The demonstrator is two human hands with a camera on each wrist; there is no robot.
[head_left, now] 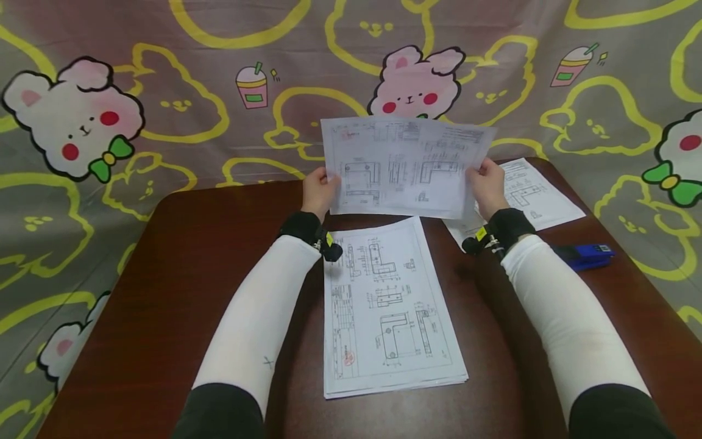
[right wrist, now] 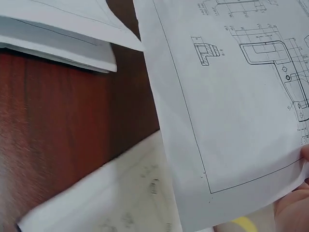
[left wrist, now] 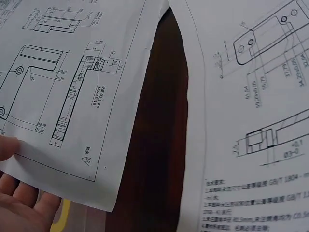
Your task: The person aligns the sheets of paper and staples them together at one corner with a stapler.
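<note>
A sheet of paper (head_left: pixel 406 171) printed with technical drawings is held up above the far part of the table. My left hand (head_left: pixel 320 190) grips its left edge, thumb in front, with fingers behind the paper in the left wrist view. At the right edge, my right hand (head_left: pixel 488 185) pinches the same paper; only part of that hand shows in the right wrist view. Whether more than one sheet is held, I cannot tell. Below and nearer lies a stack of printed drawing sheets (head_left: pixel 384 341), its far end close to the held paper.
More drawing sheets (head_left: pixel 548 198) lie at the table's far right, partly behind my right hand and wrist. A blue stapler (head_left: pixel 589 256) sits beside my right forearm, partly covered. The brown table (head_left: pixel 208 244) meets a patterned cloth (head_left: pixel 219 134) behind it.
</note>
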